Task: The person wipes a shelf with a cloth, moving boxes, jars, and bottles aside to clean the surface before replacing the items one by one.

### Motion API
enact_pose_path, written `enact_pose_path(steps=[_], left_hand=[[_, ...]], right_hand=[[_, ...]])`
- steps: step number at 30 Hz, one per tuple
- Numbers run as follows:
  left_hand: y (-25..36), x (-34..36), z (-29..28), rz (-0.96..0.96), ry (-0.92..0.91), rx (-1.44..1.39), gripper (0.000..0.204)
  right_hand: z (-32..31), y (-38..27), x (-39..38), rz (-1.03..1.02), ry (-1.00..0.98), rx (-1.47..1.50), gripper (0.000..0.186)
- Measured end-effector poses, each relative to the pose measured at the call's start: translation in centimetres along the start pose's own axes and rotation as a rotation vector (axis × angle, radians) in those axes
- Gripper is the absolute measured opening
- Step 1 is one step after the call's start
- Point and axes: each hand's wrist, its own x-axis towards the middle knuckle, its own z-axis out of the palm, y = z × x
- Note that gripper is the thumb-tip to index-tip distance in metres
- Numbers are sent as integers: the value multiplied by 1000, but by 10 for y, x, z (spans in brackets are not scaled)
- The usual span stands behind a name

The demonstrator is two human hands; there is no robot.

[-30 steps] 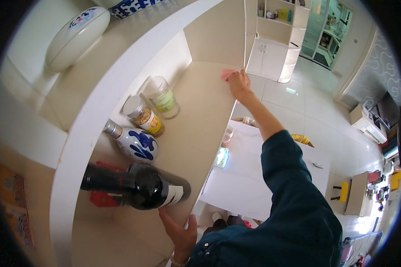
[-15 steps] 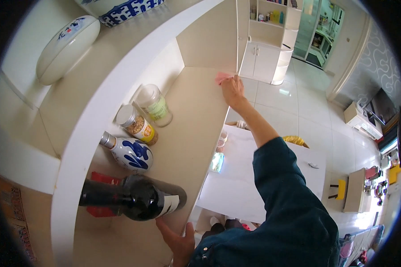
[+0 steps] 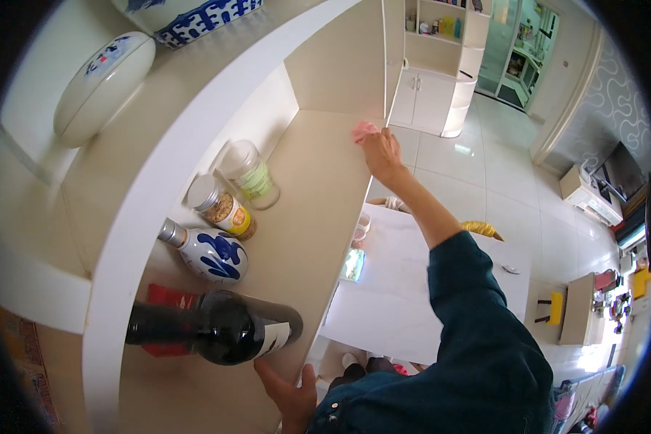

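My right hand (image 3: 383, 155) is closed on a pink cloth (image 3: 364, 131) at the front edge of the cream shelf board (image 3: 307, 170), close to its far end panel. On the near side, my left hand (image 3: 289, 394) rests at the shelf's front edge, thumb and fingers apart, holding nothing. Its fingertips are right by the base of a large dark wine bottle (image 3: 228, 327); whether they touch it I cannot tell. Behind that bottle, a red packet (image 3: 168, 296) is partly hidden. Farther along stand a blue-and-white porcelain bottle (image 3: 213, 254), a jar of brown bits (image 3: 226, 210) and a clear glass jar (image 3: 252, 176).
A white oval porcelain piece (image 3: 103, 90) and a blue-and-white vessel (image 3: 206, 20) occupy the shelf above. Below the shelf's front edge is a white table (image 3: 405, 296) with a phone-like lit screen (image 3: 353, 265) on it. A white cabinet (image 3: 434, 101) stands beyond.
My right hand and the pink cloth have shifted slightly along the front edge, and the right forearm has swung a little rightward. My left hand has stayed where it was.
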Motion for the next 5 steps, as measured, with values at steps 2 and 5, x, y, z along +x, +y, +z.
enact_pose_path(steps=[2,5], left_hand=[[-4,-2,0,-59,24,94,85],[-9,-1,5,-68,87,82,83]], right_hand=[[2,-7,-8,13,-43,4,21],[-17,4,16,-11,-185,100,20]])
